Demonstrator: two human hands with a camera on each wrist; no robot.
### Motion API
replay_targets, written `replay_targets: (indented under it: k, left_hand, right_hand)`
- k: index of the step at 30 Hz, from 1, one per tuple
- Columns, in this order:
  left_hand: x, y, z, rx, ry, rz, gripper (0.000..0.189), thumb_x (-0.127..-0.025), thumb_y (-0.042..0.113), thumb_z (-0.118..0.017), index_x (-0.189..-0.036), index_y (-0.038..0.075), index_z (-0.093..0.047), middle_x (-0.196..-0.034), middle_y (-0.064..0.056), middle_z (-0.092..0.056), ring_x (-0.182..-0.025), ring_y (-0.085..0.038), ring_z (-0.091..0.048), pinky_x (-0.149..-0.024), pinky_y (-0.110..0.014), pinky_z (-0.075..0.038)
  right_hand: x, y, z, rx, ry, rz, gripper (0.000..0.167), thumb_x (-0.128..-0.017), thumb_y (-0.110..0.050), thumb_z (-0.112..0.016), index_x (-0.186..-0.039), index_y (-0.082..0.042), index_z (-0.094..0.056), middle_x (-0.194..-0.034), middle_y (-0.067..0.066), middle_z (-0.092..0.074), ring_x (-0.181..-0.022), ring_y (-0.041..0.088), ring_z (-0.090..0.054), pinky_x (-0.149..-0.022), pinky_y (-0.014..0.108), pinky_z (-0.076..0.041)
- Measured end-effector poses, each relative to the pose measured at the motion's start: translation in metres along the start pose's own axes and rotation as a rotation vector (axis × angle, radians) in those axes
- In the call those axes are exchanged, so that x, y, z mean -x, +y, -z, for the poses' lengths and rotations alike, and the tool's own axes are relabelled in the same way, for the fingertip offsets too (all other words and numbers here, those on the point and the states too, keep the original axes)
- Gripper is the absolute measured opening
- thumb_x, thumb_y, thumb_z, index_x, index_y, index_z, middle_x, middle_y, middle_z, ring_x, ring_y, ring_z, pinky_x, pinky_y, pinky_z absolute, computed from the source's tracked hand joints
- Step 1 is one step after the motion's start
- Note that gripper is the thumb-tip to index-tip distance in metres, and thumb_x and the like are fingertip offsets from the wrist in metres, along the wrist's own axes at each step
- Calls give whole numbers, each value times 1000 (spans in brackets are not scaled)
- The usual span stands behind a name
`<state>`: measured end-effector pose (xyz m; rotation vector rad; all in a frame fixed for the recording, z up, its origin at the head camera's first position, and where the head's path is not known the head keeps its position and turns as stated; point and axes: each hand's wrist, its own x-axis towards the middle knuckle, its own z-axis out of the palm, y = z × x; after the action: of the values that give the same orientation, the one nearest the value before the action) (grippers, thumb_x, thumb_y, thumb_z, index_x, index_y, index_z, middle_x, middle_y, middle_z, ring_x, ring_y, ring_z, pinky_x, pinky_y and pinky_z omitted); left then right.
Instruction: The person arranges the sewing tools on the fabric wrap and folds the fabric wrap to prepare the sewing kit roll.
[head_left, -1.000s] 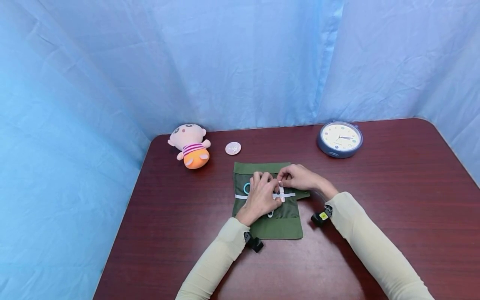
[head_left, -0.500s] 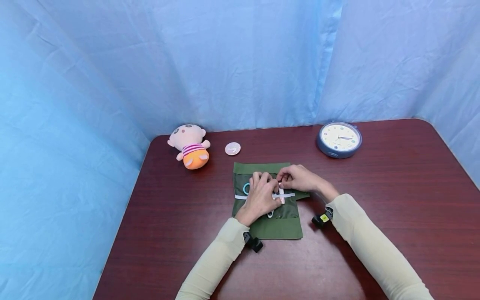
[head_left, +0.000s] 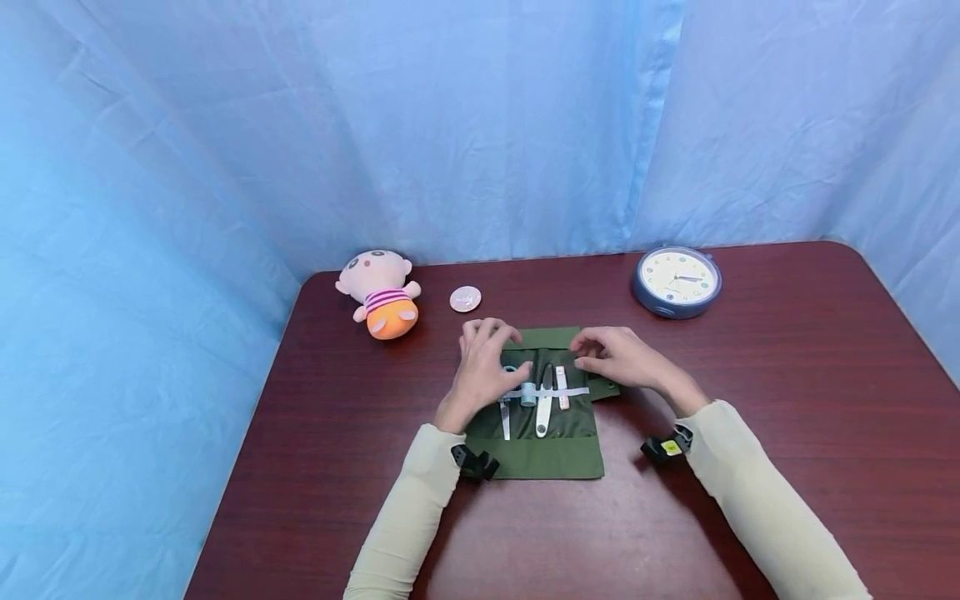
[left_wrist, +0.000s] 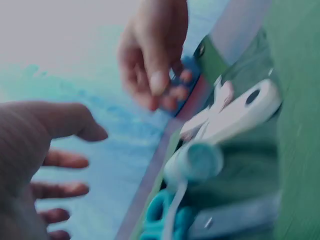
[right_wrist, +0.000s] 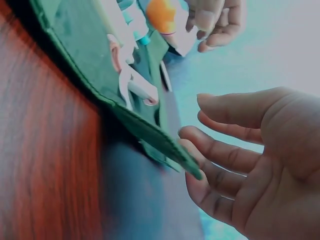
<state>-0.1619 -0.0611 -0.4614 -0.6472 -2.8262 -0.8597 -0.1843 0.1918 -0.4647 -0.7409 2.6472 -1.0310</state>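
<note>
A green fabric tool roll (head_left: 551,460) lies unfolded on the table. Its white elastic band (head_left: 578,391) crosses scissors with teal handles (left_wrist: 159,214), a pale blue thread spool (head_left: 528,395), a long white-handled tool (head_left: 543,418) and a slim pink-and-white piece (head_left: 562,388). My left hand (head_left: 482,367) hovers over the roll's left side, fingers spread and loosely bent, holding nothing. It partly hides the scissors. By the right edge my right hand (head_left: 621,358) is held with nothing in it. In the right wrist view its fingertips are near the green side flap (right_wrist: 160,140); contact cannot be told.
A plush doll (head_left: 382,296) in a striped top and orange bottoms lies at the back left. Beside it is a round, pale, shiny disc (head_left: 466,298). A blue-rimmed clock (head_left: 677,282) sits at the back right. Blue curtains (head_left: 480,125) hang behind the dark red table (head_left: 337,417).
My left hand has lifted away to the left, uncovering the spool and white-handled tool. My right hand has let go of the pink-and-white piece and drawn back to the right.
</note>
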Motion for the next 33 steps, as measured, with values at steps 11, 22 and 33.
replay_targets:
  k: [11,22,33]
  left_hand:
    - [9,5,-8,-163,-488,-174,95,-73,51,-86,-153,22,-43,-168,-6,-22,-154,-43,-12,-118,-61,-23]
    - [10,3,-13,-238,-488,-78,92,-72,62,-81,-150,27,-48,-170,-6,-17,-157,-41,-1,-122,-61,-17]
    - [17,5,-13,-358,-408,-96,92,-68,73,-76,-146,30,-54,-168,-8,-21,-156,-45,-7,-121,-62,-21]
  right_hand:
    - [30,-11,5,30,51,57,19,-93,-13,-71,-110,-4,-71,-99,3,-73,-87,12,-68,-76,33,-57]
    - [48,-20,3,50,64,76,16,-90,-10,-73,-106,-6,-73,-95,0,-72,-83,5,-66,-75,31,-57]
    - [66,-25,3,63,86,97,15,-89,-8,-74,-104,-6,-72,-96,5,-73,-81,7,-68,-72,27,-57]
